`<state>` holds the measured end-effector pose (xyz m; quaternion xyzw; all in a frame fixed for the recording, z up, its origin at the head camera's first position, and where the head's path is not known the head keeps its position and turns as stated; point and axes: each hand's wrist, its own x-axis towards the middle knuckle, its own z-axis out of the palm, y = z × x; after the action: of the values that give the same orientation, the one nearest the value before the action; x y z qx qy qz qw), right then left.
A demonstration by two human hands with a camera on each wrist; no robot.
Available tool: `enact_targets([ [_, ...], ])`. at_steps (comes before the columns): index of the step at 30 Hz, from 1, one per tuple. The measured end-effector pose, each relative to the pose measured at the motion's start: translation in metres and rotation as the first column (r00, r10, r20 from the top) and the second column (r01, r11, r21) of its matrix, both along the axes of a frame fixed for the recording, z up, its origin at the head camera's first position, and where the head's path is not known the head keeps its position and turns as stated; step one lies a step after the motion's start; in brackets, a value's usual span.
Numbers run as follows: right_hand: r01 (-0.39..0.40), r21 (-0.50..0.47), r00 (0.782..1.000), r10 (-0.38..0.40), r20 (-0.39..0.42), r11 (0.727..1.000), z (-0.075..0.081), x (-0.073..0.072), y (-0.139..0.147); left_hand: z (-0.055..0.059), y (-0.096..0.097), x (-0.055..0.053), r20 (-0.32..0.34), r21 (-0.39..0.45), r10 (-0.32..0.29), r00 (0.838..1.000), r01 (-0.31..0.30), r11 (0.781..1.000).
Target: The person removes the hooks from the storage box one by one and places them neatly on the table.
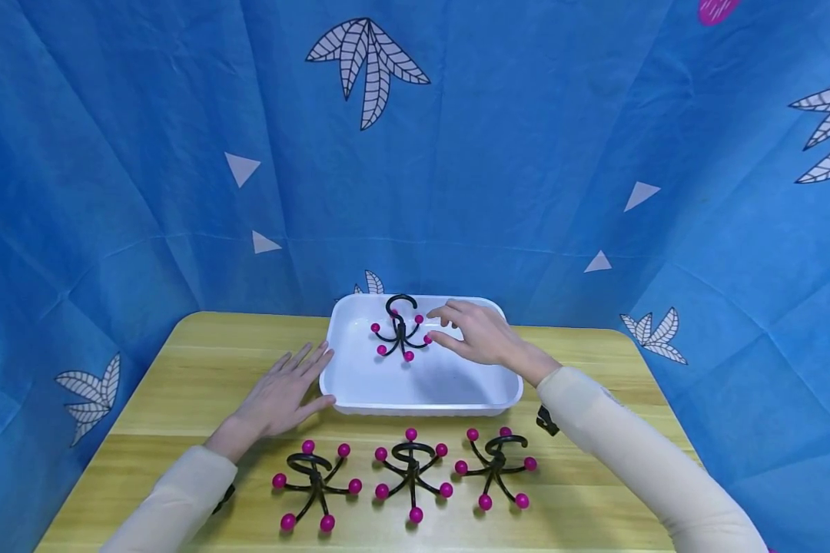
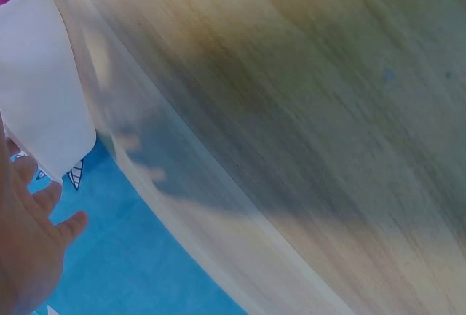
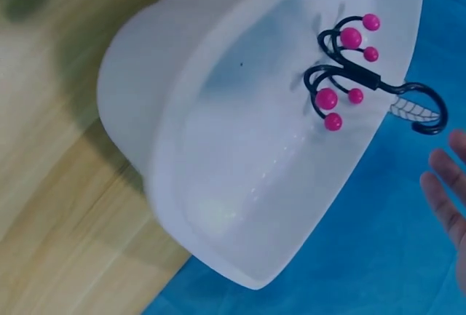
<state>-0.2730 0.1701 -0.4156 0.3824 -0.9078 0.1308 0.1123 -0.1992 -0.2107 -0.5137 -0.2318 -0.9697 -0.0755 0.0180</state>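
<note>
A white plastic basin [image 1: 456,388] stands on the wooden table. Inside it, upright with its curved hook on top, is a black multi-arm hook [image 1: 401,332] tipped with pink balls; the right wrist view also shows this hook [image 3: 360,75]. My right hand [image 1: 476,333] hovers over the basin just right of the hook, fingers loosely bent, holding nothing. Fingers spread, my left hand [image 1: 283,393] lies at the basin's left side, fingertips at the rim. Three similar black hooks stand in front of the basin: a left one [image 1: 316,482], a middle one [image 1: 413,472] and a right one [image 1: 498,465].
The yellow wooden table [image 1: 145,461] extends to both sides of the basin. A blue curtain [image 1: 512,153] with leaf and triangle prints hangs directly behind the table and along its sides.
</note>
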Motion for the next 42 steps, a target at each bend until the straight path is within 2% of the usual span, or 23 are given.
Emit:
enact_targets([
  [7, 0.075, 0.069, 0.995, -0.08, 0.065, 0.995, -0.005, -0.023, -0.011, 0.001, 0.0, -0.001, -0.014, 0.014, -0.012, 1.0, 0.012, 1.0],
  [13, 0.136, 0.133, 0.982, -0.152, 0.115, 0.982, -0.007, -0.034, -0.021, 0.0, 0.0, 0.0, -0.015, 0.021, -0.015, 1.0, 0.015, 1.0],
  [32, 0.158, 0.267, 0.968, -0.202, 0.15, 0.951, -0.011, -0.058, -0.056, -0.001, -0.001, 0.0, 0.006, 0.012, -0.005, 1.0, 0.004, 1.0],
  [42, 0.14, 0.278, 0.971, -0.187, 0.15, 0.95, -0.01, -0.064, -0.068, 0.001, 0.0, -0.001, 0.011, 0.007, -0.007, 1.0, 0.006, 1.0],
])
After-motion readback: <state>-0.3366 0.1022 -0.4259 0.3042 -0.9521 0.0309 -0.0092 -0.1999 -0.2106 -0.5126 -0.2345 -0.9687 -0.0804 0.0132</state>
